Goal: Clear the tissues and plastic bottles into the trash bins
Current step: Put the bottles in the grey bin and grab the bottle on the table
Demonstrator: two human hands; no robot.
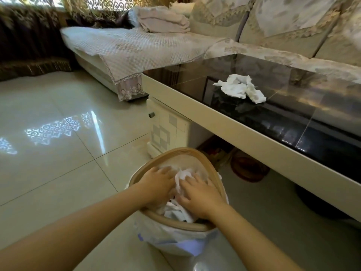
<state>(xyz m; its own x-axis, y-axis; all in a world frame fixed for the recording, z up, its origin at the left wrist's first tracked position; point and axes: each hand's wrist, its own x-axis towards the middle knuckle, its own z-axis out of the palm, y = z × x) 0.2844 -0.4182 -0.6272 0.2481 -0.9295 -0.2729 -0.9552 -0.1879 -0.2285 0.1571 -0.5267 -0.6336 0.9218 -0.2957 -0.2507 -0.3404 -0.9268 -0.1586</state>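
Tissues (180, 178) were wadded between my left hand (156, 185) and right hand (199, 194), fingers curled round them inside the trash bin (213, 173). I judged a firm downward push best, then letting go. The lined bin held white paper; more crumpled tissues (241, 88) lay on the glass table (214, 118).

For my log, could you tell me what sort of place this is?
Most likely a home living room: a covered sofa, a glass-topped coffee table and a tiled floor.
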